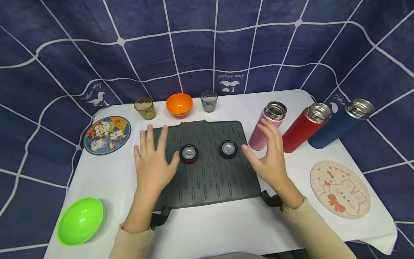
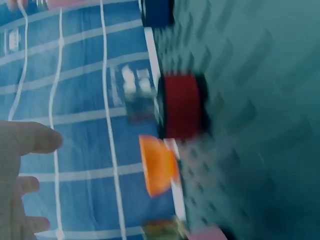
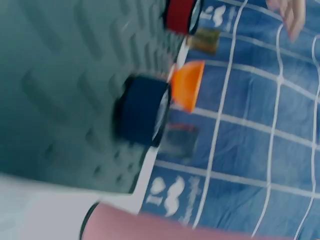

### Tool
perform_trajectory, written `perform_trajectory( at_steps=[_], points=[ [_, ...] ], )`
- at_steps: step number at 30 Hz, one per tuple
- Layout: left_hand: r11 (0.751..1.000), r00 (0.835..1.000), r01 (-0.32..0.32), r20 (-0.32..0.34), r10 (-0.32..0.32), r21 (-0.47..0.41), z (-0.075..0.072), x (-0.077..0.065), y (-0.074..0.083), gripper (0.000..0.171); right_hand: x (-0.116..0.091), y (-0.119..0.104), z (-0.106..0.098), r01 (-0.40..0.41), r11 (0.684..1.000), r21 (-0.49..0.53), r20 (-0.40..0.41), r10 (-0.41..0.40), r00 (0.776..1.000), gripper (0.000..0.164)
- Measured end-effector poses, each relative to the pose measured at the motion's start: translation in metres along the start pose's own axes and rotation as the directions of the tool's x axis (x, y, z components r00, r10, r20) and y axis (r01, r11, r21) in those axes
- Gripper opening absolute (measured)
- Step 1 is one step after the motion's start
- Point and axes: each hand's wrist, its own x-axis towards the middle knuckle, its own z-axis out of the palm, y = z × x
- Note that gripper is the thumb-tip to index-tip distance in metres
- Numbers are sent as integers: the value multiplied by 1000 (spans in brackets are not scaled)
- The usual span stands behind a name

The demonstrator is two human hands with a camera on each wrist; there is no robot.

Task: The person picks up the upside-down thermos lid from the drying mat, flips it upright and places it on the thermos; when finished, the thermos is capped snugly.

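Note:
My left hand (image 1: 153, 163) is over the left part of the dark grey mat (image 1: 207, 180), fingers spread and holding nothing. Just right of its thumb, a red bottle lid (image 1: 188, 154) stands on the mat. A dark blue lid (image 1: 228, 149) stands further right. In the left wrist view, a pink piece (image 2: 207, 234) with a dark edge shows at the bottom. My right hand (image 1: 270, 158), with loosely bent fingers and nothing gripped, hovers by the mat's right edge. It partly covers the lidless pink bottle (image 1: 258, 136); whether they touch I cannot tell.
Lidless red (image 1: 300, 131) and blue bottles (image 1: 333, 127) stand at right, above a rabbit placemat (image 1: 343, 190). Along the back are an amber glass (image 1: 145, 109), an orange bowl (image 1: 179, 104) and a grey glass (image 1: 208, 101). A patterned oval mat (image 1: 107, 135) and green bowl (image 1: 81, 221) lie left.

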Motion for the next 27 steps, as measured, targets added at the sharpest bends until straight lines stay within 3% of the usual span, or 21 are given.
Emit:
perform_trajectory(
  at_steps=[5,11,18,21,27],
  points=[
    [987,985,162,69,-160,-21,-4,-5,-39,97,-1,1,-18,-115,990,84,-61,121,991,71],
    [951,934,307,204,-294,-36,-1,-6,-67,112,-3,4,-23,-250,956,152,-39,259,965,80],
    [920,880,386,327,-345,-69,12,-3,-81,114,-3,21,-19,-386,894,226,2,396,918,84],
    [914,870,399,342,-354,-71,16,-3,-84,111,-2,30,-17,-416,876,244,32,422,906,85],
    [908,867,414,330,-372,-62,22,-1,-88,108,1,47,-11,-486,835,257,118,473,873,88]
  ],
)
